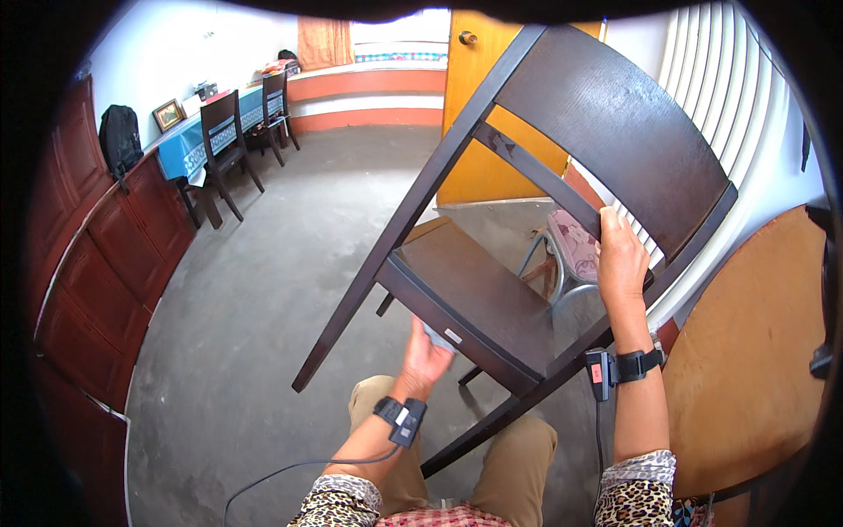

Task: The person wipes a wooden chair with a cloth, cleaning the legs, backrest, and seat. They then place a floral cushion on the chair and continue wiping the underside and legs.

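Note:
A dark brown wooden chair (474, 290) is tilted in front of me, its backrest (612, 125) leaning up to the right. My right hand (619, 260) grips the narrow lower slat (540, 174) of the backrest near its right end. Below the seat's rear rail (428, 309), my left hand (425, 359) has a pale grey-blue cloth (440, 338) in it, pressed to the rail's underside. Part of that cloth and the left fingertips are hidden behind the rail. A small white label (452, 336) is stuck on the rail.
Behind the chair stands a metal-framed stool with a pink floral seat (571, 244). A yellow door (504, 171) and white radiator (708, 79) are beyond. A round wooden tabletop (751, 356) is at right; dark chairs (224, 138) line a blue-clothed table (176, 150) at left.

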Motion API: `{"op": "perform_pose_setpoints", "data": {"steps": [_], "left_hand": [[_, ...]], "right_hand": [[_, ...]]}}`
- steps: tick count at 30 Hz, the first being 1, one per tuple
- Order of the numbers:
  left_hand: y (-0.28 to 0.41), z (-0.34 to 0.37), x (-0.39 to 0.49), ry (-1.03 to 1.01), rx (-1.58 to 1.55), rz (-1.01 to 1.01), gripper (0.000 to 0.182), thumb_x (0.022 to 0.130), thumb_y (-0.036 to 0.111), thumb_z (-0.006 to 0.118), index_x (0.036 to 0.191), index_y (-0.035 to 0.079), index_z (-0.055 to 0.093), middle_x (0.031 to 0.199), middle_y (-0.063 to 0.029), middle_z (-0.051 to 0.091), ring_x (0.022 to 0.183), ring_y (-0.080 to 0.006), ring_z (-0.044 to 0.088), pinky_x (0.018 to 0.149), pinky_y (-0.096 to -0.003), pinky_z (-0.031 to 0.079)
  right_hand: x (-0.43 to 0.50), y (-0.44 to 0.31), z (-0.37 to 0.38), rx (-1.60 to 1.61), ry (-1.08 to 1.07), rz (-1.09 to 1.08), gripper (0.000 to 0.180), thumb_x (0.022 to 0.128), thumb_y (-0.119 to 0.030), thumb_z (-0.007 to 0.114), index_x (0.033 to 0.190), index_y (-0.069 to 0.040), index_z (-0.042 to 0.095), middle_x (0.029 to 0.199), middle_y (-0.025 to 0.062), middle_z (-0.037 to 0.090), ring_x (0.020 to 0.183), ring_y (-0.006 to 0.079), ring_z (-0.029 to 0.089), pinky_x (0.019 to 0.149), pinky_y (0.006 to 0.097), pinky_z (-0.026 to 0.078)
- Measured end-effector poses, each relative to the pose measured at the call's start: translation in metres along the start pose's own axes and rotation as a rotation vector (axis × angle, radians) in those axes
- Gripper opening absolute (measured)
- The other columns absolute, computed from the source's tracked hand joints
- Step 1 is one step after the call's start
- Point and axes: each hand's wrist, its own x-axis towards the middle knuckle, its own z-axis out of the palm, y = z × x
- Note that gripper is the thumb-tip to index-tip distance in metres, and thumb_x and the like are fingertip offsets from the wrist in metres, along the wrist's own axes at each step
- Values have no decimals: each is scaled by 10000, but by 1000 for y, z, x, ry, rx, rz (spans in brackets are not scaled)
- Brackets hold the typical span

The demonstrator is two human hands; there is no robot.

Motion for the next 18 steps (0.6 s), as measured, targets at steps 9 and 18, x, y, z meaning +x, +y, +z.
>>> {"op": "perform_pose_setpoints", "data": {"steps": [9, 18], "left_hand": [[-101, -30, -38, -34, 214, -380, 480, 1073, 440, 373, 1323, 78, 566, 1295, -19, 644, 1187, -210, 605, 1054, -397, 463], [-77, -36, -19, -20, 116, -503, 429, 1054, 373, 412, 1274, 61, 608, 1262, -62, 661, 1167, -247, 618, 1058, -438, 460]], "right_hand": [[-2, -2, 3, -71, 96, -65, 273, 795, -23, 681, 998, -104, 517, 807, 111, 609, 759, 333, 678, 640, 428, 554], [-10, 0, 7, -108, -21, 20, 377, 786, -87, 750, 1090, -99, 527, 955, 134, 662, 863, 371, 673, 694, 460, 533]]}}
